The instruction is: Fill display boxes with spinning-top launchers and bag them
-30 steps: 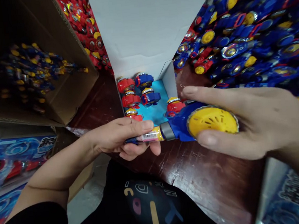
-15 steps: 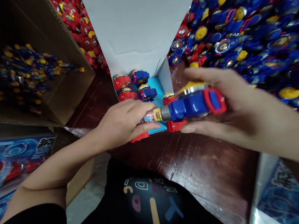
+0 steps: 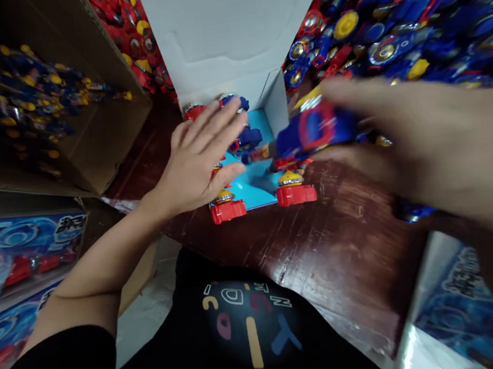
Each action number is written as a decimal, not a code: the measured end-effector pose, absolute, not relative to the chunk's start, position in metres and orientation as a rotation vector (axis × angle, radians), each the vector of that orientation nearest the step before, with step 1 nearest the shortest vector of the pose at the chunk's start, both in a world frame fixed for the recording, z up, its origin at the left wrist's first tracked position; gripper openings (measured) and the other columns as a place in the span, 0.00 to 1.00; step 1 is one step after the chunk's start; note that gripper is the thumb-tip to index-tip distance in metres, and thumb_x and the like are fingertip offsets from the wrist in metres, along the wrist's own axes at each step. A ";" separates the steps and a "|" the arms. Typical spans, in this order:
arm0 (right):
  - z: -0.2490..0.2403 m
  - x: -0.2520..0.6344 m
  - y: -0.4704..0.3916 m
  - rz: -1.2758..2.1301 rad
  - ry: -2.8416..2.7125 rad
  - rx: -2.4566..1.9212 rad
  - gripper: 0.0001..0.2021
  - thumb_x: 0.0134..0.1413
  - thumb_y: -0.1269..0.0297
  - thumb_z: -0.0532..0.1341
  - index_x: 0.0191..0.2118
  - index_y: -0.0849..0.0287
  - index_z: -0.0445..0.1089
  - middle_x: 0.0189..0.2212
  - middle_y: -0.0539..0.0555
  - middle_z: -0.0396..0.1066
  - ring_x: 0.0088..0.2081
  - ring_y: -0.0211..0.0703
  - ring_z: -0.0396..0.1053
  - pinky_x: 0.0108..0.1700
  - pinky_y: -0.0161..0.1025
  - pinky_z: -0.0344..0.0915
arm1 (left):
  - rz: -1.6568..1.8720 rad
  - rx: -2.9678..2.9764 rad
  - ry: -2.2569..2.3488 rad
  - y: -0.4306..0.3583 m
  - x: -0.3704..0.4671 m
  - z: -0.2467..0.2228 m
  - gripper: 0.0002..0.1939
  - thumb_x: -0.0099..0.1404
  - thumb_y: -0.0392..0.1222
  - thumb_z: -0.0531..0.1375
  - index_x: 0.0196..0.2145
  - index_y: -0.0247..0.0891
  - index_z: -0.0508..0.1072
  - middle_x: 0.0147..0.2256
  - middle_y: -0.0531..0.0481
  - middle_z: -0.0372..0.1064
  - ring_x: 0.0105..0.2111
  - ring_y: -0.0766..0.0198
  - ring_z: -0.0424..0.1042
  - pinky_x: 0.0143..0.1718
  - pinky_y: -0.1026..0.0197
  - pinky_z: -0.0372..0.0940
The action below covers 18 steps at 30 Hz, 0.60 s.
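Note:
My left hand (image 3: 206, 159) is spread flat, palm down, over the left side of an open white box (image 3: 234, 27) with a light blue inner floor. Red and blue toys stand in that box, partly hidden beneath my fingers. Blurred by motion, my right hand (image 3: 400, 139) grips a blue toy (image 3: 296, 135) with a red loop and a yellow top, its thin end pointing left over the box. Below it, a red toy (image 3: 295, 194) sits at the box's front right corner; another red toy (image 3: 228, 211) is at the front left.
Many blue toys (image 3: 390, 46) are piled at the right, and red ones (image 3: 136, 37) behind the box. A cardboard box (image 3: 104, 135) at the left holds small blue and yellow pieces. Packaged toys (image 3: 28, 248) lie lower left. The dark red table (image 3: 315, 248) has a worn surface.
My left hand has let go of the toy's thin end and opened flat, a little higher. The blue toy has tilted in my right hand, its thin end now lower.

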State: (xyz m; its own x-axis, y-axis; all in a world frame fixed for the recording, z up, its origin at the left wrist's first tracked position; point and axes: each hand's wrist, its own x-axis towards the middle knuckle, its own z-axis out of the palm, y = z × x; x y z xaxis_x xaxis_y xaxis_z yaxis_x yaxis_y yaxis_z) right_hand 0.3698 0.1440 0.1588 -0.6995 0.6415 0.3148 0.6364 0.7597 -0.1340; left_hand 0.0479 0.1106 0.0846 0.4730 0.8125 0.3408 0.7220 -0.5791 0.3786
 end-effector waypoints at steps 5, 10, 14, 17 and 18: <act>0.128 0.350 0.152 -0.414 -2.950 -0.493 0.23 0.79 0.68 0.55 0.73 0.56 0.60 0.46 0.52 0.83 0.42 0.45 0.74 0.33 0.42 0.67 | 0.559 2.504 1.242 0.117 0.043 0.062 0.30 0.86 0.54 0.44 0.80 0.49 0.56 0.78 0.45 0.53 0.80 0.44 0.45 0.78 0.36 0.36; 0.133 0.336 0.156 -0.269 -3.101 -0.379 0.21 0.80 0.63 0.48 0.70 0.52 0.65 0.42 0.51 0.82 0.47 0.48 0.74 0.47 0.48 0.67 | 0.576 2.479 1.275 0.114 0.044 0.059 0.30 0.85 0.52 0.46 0.79 0.48 0.58 0.78 0.46 0.53 0.81 0.45 0.45 0.78 0.36 0.36; 0.126 0.324 0.166 -0.273 -3.055 -0.407 0.22 0.80 0.63 0.45 0.64 0.51 0.72 0.39 0.54 0.81 0.46 0.54 0.73 0.53 0.54 0.63 | 0.604 2.458 1.301 0.108 0.052 0.067 0.29 0.86 0.54 0.43 0.76 0.47 0.62 0.77 0.45 0.57 0.80 0.48 0.49 0.78 0.35 0.44; 0.106 0.314 0.171 -0.285 -2.972 -0.488 0.23 0.80 0.54 0.46 0.62 0.52 0.74 0.43 0.59 0.80 0.51 0.59 0.72 0.52 0.57 0.61 | 0.939 2.441 1.258 0.118 0.035 0.072 0.25 0.88 0.53 0.42 0.68 0.46 0.71 0.71 0.46 0.67 0.75 0.56 0.61 0.76 0.43 0.57; 0.100 0.312 0.171 -0.283 -2.949 -0.512 0.23 0.80 0.52 0.47 0.63 0.52 0.74 0.44 0.59 0.80 0.52 0.60 0.72 0.52 0.57 0.61 | 1.119 2.417 1.301 0.126 0.018 0.073 0.24 0.88 0.52 0.43 0.65 0.45 0.73 0.68 0.45 0.71 0.72 0.58 0.66 0.74 0.46 0.61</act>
